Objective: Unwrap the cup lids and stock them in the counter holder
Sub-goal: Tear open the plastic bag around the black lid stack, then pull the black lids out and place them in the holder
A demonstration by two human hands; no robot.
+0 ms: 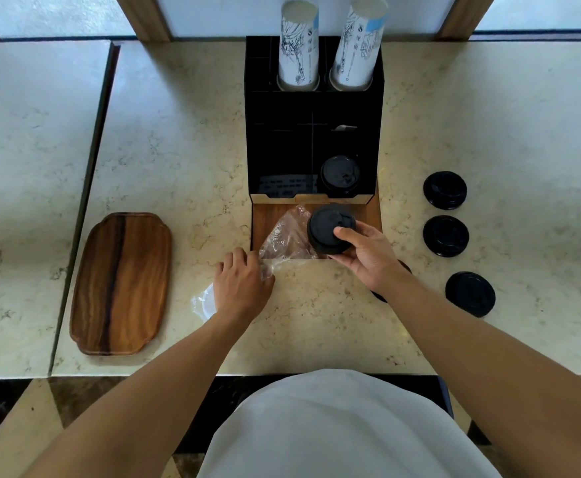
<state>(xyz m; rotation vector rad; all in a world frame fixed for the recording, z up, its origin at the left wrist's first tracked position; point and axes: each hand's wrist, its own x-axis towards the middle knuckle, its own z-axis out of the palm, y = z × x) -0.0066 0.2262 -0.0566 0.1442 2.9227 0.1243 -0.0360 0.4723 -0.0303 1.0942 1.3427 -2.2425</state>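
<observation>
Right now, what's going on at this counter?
A person is restocking cup lids. The right hand grips a stack of black lids just in front of the black counter holder, while the left hand pinches the clear plastic wrap trailing off the stack. One stack of lids already sits in the holder's front right slot. Three loose black lids lie on the counter to the right.

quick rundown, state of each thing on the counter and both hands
lid stack: gripped by right hand, half out of wrap
plastic wrap: opened, pinched by left hand
counter holder: one lid stack inside
paper cup stacks: upright in holder
loose lids: on counter
wooden tray: flat
</observation>
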